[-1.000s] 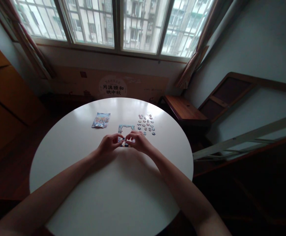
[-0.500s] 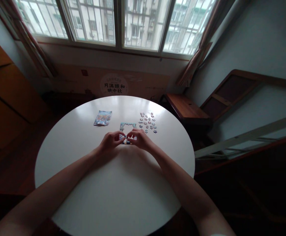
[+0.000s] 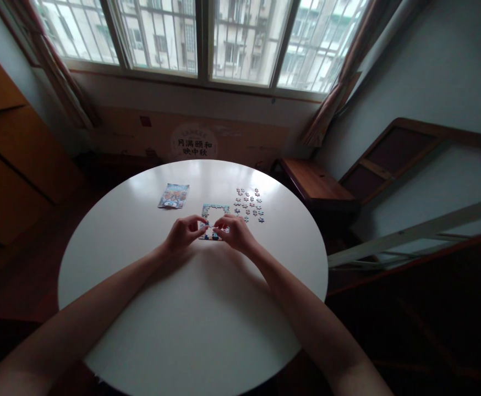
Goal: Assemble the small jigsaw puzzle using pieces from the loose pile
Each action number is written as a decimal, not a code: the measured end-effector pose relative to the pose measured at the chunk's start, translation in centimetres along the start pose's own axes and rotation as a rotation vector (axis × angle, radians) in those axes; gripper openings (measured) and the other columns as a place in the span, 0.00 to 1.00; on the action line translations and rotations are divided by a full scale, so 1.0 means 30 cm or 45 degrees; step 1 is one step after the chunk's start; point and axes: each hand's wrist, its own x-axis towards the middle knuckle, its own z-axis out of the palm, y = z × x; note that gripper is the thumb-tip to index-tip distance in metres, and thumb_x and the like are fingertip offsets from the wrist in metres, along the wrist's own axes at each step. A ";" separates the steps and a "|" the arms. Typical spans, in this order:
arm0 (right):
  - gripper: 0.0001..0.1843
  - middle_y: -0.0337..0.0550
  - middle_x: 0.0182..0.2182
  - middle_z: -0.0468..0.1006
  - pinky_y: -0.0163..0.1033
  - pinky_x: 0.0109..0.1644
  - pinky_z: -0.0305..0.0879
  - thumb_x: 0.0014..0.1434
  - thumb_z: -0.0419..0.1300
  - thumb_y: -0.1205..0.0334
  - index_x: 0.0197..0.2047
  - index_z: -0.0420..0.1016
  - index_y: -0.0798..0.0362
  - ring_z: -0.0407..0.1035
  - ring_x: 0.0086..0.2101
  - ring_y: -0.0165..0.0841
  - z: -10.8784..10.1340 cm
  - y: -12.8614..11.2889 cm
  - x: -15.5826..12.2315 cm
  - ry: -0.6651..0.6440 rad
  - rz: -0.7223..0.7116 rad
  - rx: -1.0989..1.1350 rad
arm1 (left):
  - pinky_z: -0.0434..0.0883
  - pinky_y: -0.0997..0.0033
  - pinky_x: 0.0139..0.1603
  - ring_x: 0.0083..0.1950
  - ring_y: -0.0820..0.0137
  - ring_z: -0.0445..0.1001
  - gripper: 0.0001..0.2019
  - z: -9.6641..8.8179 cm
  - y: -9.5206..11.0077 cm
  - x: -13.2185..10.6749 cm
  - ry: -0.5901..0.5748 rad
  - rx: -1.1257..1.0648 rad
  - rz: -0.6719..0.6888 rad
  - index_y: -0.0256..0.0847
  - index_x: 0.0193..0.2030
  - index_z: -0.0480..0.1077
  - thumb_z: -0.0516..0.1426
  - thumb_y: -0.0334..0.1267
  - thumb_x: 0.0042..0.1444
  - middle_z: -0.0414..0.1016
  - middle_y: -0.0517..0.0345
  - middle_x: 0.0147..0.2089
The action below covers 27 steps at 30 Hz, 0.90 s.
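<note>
A small partly assembled jigsaw frame (image 3: 214,209) lies on the round white table (image 3: 191,308), its near edge under my fingers. My left hand (image 3: 183,231) and my right hand (image 3: 233,231) meet over that near edge, fingertips pinched together on a small puzzle piece (image 3: 211,226). Which hand carries the piece is too small to tell. Several loose puzzle pieces (image 3: 249,204) are spread just right of the frame. A colourful reference picture card (image 3: 173,195) lies to the left of it.
A wooden bench (image 3: 315,187) stands beyond the table's right side, with a leaning wooden frame (image 3: 393,159) against the wall. A cardboard box with printed characters (image 3: 193,144) sits under the window. A wooden cabinet (image 3: 13,165) stands at left.
My hands stay together at the puzzle's near edge, with only small finger shifts. The view has tilted slightly, so the table sits a little higher in frame.
</note>
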 end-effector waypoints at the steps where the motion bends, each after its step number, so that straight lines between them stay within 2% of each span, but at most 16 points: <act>1: 0.02 0.41 0.31 0.77 0.38 0.41 0.60 0.58 0.64 0.66 0.33 0.79 0.53 0.69 0.32 0.29 0.003 0.000 -0.001 0.005 0.004 0.006 | 0.57 0.79 0.21 0.19 0.79 0.58 0.10 -0.002 0.004 0.000 0.006 0.000 0.003 0.37 0.37 0.76 0.61 0.42 0.55 0.62 0.68 0.17; 13: 0.03 0.40 0.30 0.77 0.36 0.39 0.63 0.58 0.63 0.65 0.32 0.79 0.53 0.70 0.30 0.28 0.023 -0.010 -0.011 0.070 0.091 0.052 | 0.55 0.79 0.20 0.19 0.79 0.57 0.10 -0.005 -0.009 0.003 0.038 -0.051 0.030 0.36 0.36 0.77 0.62 0.42 0.53 0.62 0.67 0.18; 20: 0.06 0.40 0.30 0.79 0.36 0.39 0.66 0.58 0.60 0.68 0.32 0.78 0.53 0.71 0.29 0.29 0.011 0.016 -0.001 0.226 0.208 0.065 | 0.53 0.78 0.20 0.20 0.78 0.56 0.11 -0.016 -0.014 0.006 0.137 -0.114 -0.082 0.36 0.35 0.77 0.63 0.43 0.52 0.61 0.67 0.18; 27: 0.06 0.41 0.29 0.78 0.36 0.38 0.67 0.56 0.60 0.70 0.31 0.78 0.54 0.71 0.29 0.29 0.024 0.024 0.000 0.219 0.246 0.203 | 0.53 0.77 0.19 0.19 0.78 0.55 0.12 -0.016 -0.012 0.003 0.143 -0.144 -0.112 0.36 0.35 0.77 0.63 0.44 0.51 0.60 0.67 0.17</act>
